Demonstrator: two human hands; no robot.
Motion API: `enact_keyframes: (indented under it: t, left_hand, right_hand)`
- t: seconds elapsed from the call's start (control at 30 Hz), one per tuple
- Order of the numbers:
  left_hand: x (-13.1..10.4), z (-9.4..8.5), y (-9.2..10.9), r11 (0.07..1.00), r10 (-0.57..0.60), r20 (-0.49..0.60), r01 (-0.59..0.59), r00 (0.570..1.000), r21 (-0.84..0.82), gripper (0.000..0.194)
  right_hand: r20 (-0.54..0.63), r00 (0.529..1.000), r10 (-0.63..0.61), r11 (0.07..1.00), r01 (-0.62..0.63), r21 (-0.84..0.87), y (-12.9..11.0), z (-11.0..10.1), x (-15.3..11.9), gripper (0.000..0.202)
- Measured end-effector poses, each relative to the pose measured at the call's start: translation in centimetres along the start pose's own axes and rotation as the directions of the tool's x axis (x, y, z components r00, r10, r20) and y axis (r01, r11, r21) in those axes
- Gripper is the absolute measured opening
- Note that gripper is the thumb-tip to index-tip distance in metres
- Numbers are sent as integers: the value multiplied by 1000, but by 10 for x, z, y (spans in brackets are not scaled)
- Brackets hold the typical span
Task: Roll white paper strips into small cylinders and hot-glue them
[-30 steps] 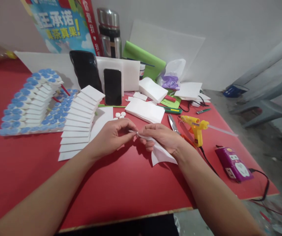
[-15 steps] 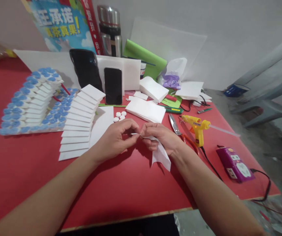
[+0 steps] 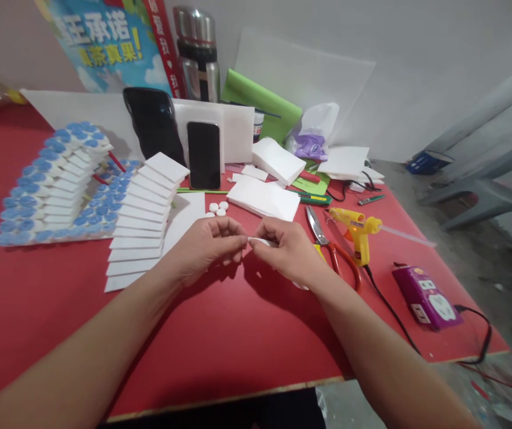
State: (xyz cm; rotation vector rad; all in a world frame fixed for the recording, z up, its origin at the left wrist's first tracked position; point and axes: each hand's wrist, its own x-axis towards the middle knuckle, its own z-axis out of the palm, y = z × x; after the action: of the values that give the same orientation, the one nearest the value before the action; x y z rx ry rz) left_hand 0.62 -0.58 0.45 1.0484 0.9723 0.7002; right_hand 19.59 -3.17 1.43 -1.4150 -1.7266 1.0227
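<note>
Over the front middle of the table, my left hand (image 3: 206,247) and my right hand (image 3: 287,250) nearly meet at the fingertips. A piece of thin white paper (image 3: 261,241) spans the small gap, pinched by both hands. Most of the paper is hidden behind my right hand, and a bit of its edge peeks out below the palm. Just beyond my left hand lie several small white paper rolls (image 3: 218,208). A stack of white paper sheets (image 3: 262,199) is behind my fingers.
At left stands a model with blue-tipped rolls (image 3: 24,208) beside fanned white steps (image 3: 137,238). Scissors (image 3: 318,226), a yellow glue gun (image 3: 358,229) and a purple power box (image 3: 428,298) with cords are at right. A phone (image 3: 204,155) leans upright behind. The red table's (image 3: 220,357) front edge is near me.
The paper's loose end, which hung below my right hand, is now mostly out of sight behind it. My right hand has turned, and the fingers of both hands have shifted along the paper.
</note>
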Motion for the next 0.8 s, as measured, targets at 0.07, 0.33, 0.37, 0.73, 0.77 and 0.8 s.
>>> enact_keyframes:
  t: [0.07, 0.33, 0.37, 0.73, 0.77, 0.8]
  left_hand:
    - [0, -1, 1, 1000, -3, -9, 3, 1000, 18, 17]
    - [-1, -1, 0, 986, 47, -11, -44, 999, 160, 19]
    - [-1, 0, 0, 976, 67, -11, -64, 998, 207, 18]
    - [-5, -2, 5, 627, 452, 144, -428, 880, 651, 12]
    - [-5, -2, 5, 571, 487, 181, -468, 854, 674, 11]
    - [-5, -2, 5, 519, 518, 221, -510, 826, 686, 11]
  right_hand:
    - [-21, 998, -61, 997, 60, -47, -1, 0, -1, 20]
    - [-11, 994, -107, 985, 104, -135, -5, 0, -3, 20]
    - [-14, 995, -101, 986, 98, -133, -4, 0, -3, 20]
    - [173, 959, 223, 895, -272, 354, -1, -2, 3, 12]
    - [204, 952, 228, 872, -293, 393, 0, -4, 4, 12]
    - [238, 942, 238, 842, -322, 434, 1, -5, 6, 13]
